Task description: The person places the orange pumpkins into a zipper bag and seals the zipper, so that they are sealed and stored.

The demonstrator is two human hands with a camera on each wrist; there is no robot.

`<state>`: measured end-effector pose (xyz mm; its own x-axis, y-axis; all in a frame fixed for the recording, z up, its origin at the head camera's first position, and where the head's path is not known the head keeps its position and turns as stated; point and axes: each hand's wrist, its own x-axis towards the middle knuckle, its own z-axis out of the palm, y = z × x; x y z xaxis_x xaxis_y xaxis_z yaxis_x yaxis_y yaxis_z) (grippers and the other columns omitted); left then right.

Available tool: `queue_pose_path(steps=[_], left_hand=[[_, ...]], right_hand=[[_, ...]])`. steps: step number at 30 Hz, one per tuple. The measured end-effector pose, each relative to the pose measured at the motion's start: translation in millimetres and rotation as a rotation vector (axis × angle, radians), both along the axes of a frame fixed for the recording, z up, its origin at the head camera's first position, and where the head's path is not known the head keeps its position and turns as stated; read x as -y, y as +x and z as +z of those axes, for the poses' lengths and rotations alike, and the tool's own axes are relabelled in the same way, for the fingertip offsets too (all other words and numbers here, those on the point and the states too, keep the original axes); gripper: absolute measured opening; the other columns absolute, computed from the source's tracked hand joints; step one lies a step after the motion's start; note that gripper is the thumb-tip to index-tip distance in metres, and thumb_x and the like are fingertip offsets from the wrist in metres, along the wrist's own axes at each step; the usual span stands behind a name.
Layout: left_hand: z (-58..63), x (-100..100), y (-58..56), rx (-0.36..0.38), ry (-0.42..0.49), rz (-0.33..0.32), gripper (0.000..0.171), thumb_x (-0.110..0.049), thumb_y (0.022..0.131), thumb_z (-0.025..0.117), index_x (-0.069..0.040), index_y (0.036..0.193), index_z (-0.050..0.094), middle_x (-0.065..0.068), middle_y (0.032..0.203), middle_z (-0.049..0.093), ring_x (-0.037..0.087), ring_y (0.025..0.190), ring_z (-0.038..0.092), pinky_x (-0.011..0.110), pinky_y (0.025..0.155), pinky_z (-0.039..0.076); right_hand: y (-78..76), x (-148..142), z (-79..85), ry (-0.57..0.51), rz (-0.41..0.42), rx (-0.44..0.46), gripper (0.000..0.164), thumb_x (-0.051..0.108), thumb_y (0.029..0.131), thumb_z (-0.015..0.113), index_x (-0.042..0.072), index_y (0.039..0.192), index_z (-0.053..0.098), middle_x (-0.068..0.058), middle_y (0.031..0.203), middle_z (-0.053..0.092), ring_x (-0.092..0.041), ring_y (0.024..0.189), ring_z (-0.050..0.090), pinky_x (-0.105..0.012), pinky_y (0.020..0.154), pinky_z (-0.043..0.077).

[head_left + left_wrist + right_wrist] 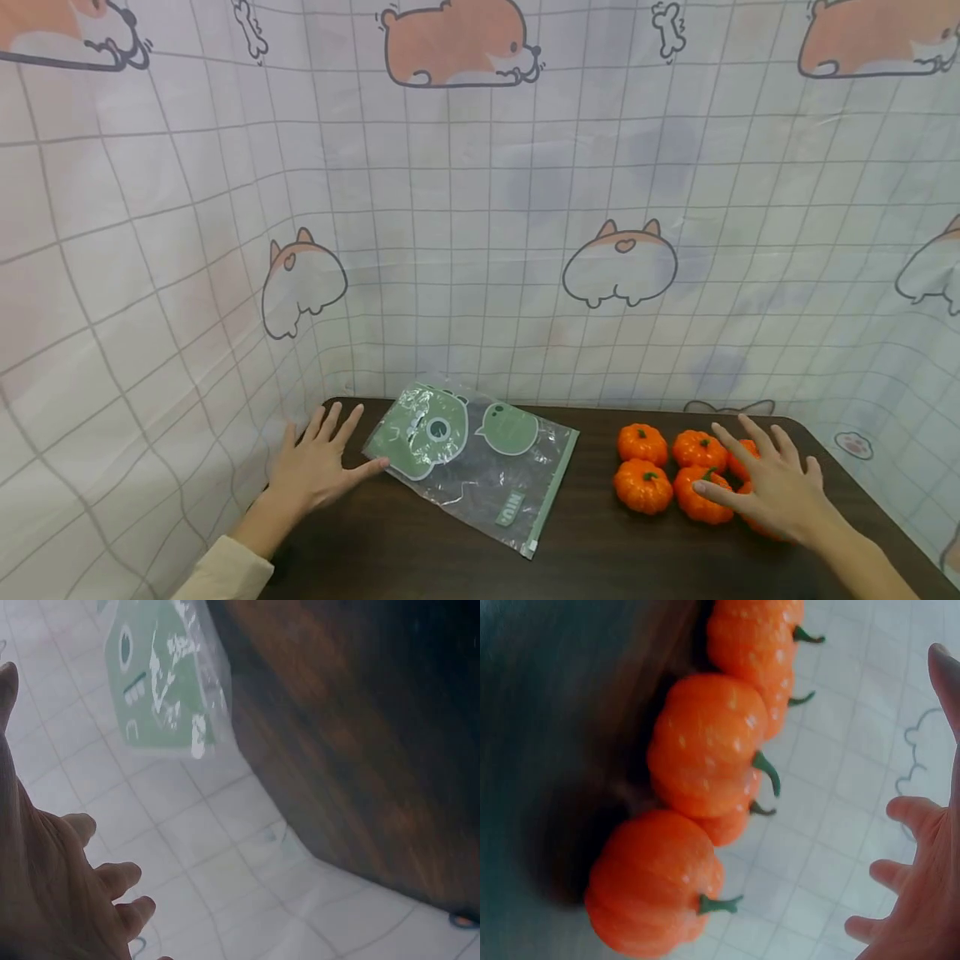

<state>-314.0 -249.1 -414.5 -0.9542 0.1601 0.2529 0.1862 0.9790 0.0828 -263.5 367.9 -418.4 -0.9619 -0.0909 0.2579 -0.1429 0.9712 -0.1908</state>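
A clear zip bag point(480, 467) with green cartoon prints lies flat on the dark table, its green slider edge toward the right. My left hand point(315, 467) is spread beside the bag's left corner, thumb tip close to it; whether they touch I cannot tell. Several small orange pumpkins point(642, 486) with green stems sit in two rows on the right. Over the right end of these rows my right hand point(783, 487) hovers with fingers spread, hiding some of them. In the right wrist view the pumpkins point(705, 746) stand apart from the right hand point(915, 877). Neither hand holds anything.
The dark wooden table point(585, 558) meets a white gridded cloth point(487, 208) with cartoon dogs at the back and left. More of this cloth hangs along the table's right side.
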Motion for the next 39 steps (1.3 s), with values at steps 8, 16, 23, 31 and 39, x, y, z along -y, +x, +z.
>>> queue_pose_path(steps=[8, 16, 23, 31, 39], left_hand=[[-22.5, -10, 4.2, 0.003, 0.025, -0.013, 0.102, -0.085, 0.085, 0.046, -0.023, 0.163, 0.027, 0.02, 0.167, 0.027, 0.046, 0.155, 0.02, 0.074, 0.118, 0.007], [-38.3, -17, 7.7, 0.033, 0.029, -0.018, 0.102, -0.086, 0.085, 0.045, -0.023, 0.163, 0.026, 0.018, 0.168, 0.025, 0.045, 0.156, 0.019, 0.074, 0.119, 0.006], [-45.1, -36, 8.6, 0.05, 0.05, -0.044, 0.101, -0.085, 0.085, 0.045, -0.023, 0.163, 0.028, 0.017, 0.169, 0.025, 0.044, 0.156, 0.018, 0.071, 0.121, 0.005], [-50.4, -70, 9.2, -0.026, 0.125, -0.094, 0.09, -0.077, 0.088, 0.053, -0.02, 0.157, 0.041, 0.018, 0.155, 0.049, 0.042, 0.146, 0.042, 0.067, 0.118, 0.025], [-51.5, -112, 8.7, -0.086, 0.276, -0.156, 0.076, -0.07, 0.091, 0.057, -0.015, 0.143, 0.057, 0.01, 0.138, 0.065, 0.035, 0.131, 0.057, 0.062, 0.107, 0.043]], right_hand=[[8.1, 11, -13.5, -0.012, 0.014, -0.019, 0.093, 0.066, 0.089, 0.064, 0.022, 0.162, 0.028, -0.024, 0.164, 0.021, -0.062, 0.143, 0.018, -0.088, 0.096, 0.016], [6.8, 28, -27.2, -0.002, 0.054, -0.063, 0.092, 0.067, 0.085, 0.068, 0.016, 0.157, 0.04, -0.025, 0.16, 0.03, -0.06, 0.138, 0.029, -0.083, 0.096, 0.023], [3.2, 46, -32.5, -0.025, 0.071, -0.08, 0.093, 0.064, 0.083, 0.072, 0.01, 0.154, 0.043, -0.026, 0.156, 0.035, -0.058, 0.134, 0.034, -0.083, 0.096, 0.024], [-3.2, 67, -38.3, -0.149, 0.177, -0.16, 0.08, 0.046, 0.086, 0.078, 0.005, 0.147, 0.048, -0.024, 0.149, 0.043, -0.051, 0.13, 0.039, -0.078, 0.09, 0.039], [-10.5, 81, -44.4, -0.281, 0.195, -0.11, 0.074, 0.04, 0.09, 0.076, 0.002, 0.146, 0.047, -0.028, 0.146, 0.046, -0.055, 0.13, 0.041, -0.079, 0.093, 0.038]])
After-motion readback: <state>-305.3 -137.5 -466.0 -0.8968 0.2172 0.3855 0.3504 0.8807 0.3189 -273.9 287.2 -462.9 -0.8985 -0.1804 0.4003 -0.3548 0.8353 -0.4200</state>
